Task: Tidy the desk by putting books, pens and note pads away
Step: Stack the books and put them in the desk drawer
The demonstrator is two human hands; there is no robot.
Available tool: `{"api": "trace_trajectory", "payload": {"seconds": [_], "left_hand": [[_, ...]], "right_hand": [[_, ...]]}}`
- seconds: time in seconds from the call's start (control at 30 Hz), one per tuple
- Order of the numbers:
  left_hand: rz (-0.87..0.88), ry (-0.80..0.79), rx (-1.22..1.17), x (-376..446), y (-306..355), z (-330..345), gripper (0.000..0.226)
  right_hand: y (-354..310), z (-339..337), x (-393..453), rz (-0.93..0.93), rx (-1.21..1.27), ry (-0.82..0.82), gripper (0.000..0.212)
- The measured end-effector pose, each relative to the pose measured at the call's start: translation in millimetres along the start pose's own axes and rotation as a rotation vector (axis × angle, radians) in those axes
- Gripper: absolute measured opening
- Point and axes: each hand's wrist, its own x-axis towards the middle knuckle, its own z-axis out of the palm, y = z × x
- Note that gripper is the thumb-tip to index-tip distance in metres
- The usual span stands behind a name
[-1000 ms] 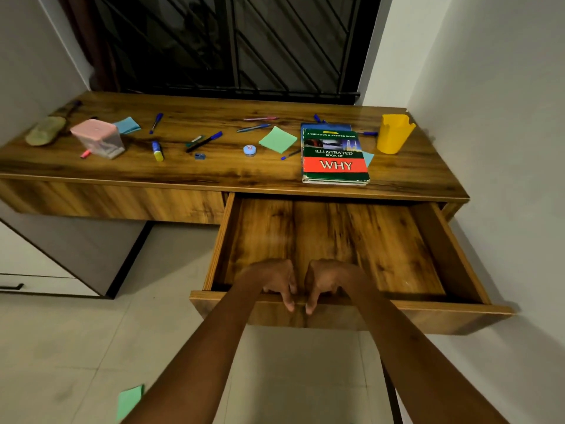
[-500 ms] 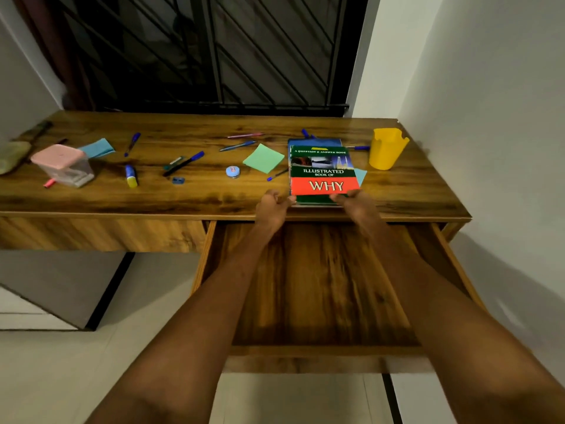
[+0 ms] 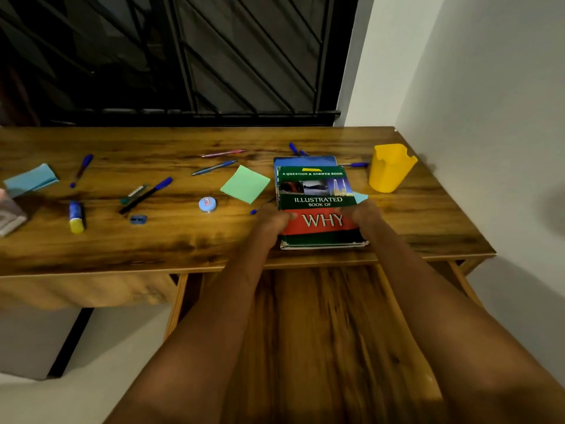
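Two hands grip book (image 3: 318, 206) at near edge of table (image 3: 183, 240): left hand (image 3: 273, 221) on left side, right hand (image 3: 360, 216) on right. Drawer (image 3: 321, 332) open just below, likely ready for book. Pens, note pads lie scattered.

Quick count of the wooden desk top (image 3: 183, 240): two stacked books, the green-and-red hardcover "Why" book (image 3: 318, 206) on a blue-covered book (image 3: 305, 161). Three paper pads: green square pad (image 3: 245, 184), pale blue pad at the left edge (image 3: 30, 179), and a light blue pad corner (image 3: 360, 197) poking out from under the books. One yellow plastic cup (image 3: 389, 168) near the right edge. One small round blue tin (image 3: 207, 204). One blue sharpener (image 3: 138, 219). Pens are scattered around, at least seven.
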Motion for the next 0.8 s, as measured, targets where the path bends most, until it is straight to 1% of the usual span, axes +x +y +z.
{"api": "trace_trajectory", "payload": {"seconds": [0.13, 0.27, 0.4, 0.47, 0.5, 0.53, 0.6, 0.73, 0.77, 0.8], "left_hand": [[-0.023, -0.052, -0.069, 8.4, -2.2, -2.0, 0.029], [0.006, -0.100, -0.087, 5.8, -3.0, -1.9, 0.027], [0.048, -0.093, -0.141, 3.7, -7.3, -3.2, 0.026], [0.061, -0.092, -0.207, 0.6, -9.9, -2.5, 0.027], [0.066, -0.093, -0.242, -2.1, -10.7, -2.1, 0.027], [0.070, -0.092, -0.272, -5.0, -12.0, -2.4, 0.027], [0.083, -0.094, -0.327, -13.1, -15.0, -4.4, 0.027], [0.127, -0.114, -0.403, -33.9, -20.1, -12.8, 0.031], [0.145, -0.117, -0.409, -40.4, -20.4, -15.2, 0.033], [0.164, -0.119, -0.410, -48.0, -20.0, -18.1, 0.034]], "right_hand": [[-7.0, 2.8, 6.4, 0.106, 0.039, -0.019, 0.064], [1.4, 4.3, 28.6, 0.156, 0.146, -0.050, 0.069], [17.9, 1.4, 50.0, 0.181, 0.254, 0.010, 0.074], [16.8, -2.6, 45.6, 0.183, 0.269, 0.011, 0.097], [24.7, -0.9, 60.0, 0.173, 0.278, 0.010, 0.107], [31.0, 0.8, 75.9, 0.152, 0.299, 0.002, 0.110], [28.0, -3.8, 66.3, 0.142, 0.298, -0.015, 0.107], [14.2, -18.6, 22.1, 0.100, 0.380, -0.063, 0.112], [9.9, -24.5, 6.1, 0.095, 0.391, -0.080, 0.110], [7.1, -29.8, -7.9, 0.086, 0.404, -0.095, 0.103]]}}
